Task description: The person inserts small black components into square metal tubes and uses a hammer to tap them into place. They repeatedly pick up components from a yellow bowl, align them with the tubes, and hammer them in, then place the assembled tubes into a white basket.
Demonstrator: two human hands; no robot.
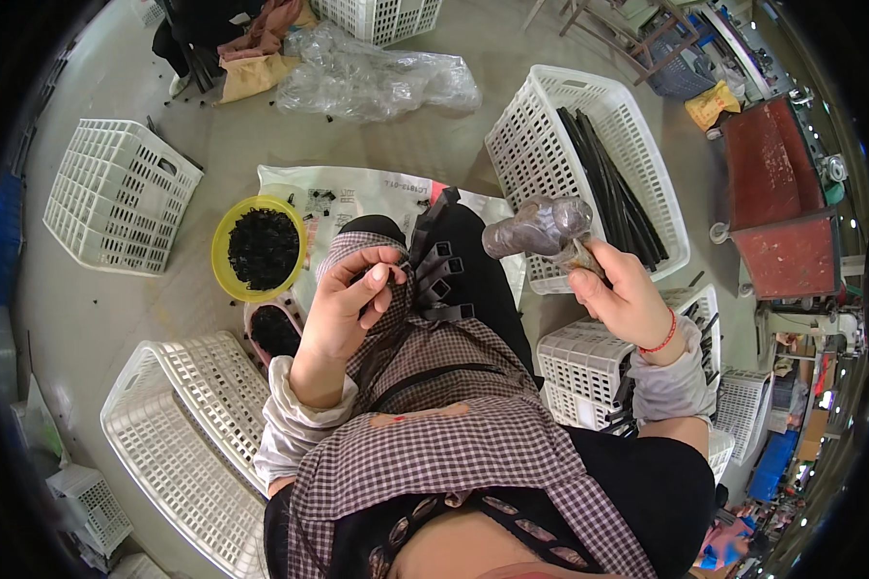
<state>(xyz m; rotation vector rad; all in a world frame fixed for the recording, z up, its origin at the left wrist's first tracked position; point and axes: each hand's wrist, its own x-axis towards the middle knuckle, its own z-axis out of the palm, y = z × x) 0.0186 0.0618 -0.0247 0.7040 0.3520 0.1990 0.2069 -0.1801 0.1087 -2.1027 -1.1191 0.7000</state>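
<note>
My right hand is wrapped round the short handle of a mallet. Its thick grey-brown head looks wrapped in film and is raised to the right of my lap. Curled in a pinch, my left hand hovers over my left thigh; a dark speck shows by its fingertips, too small to name. Several black square tubes lie across my lap between the hands, open ends towards me. Left of them a yellow bowl holds many small black pieces, and a pinkish container beside it holds more.
A white crate with long black strips stands ahead on the right. More white crates stand at left, lower left and beside my right forearm. A printed white sack lies under the bowl; clear plastic lies beyond.
</note>
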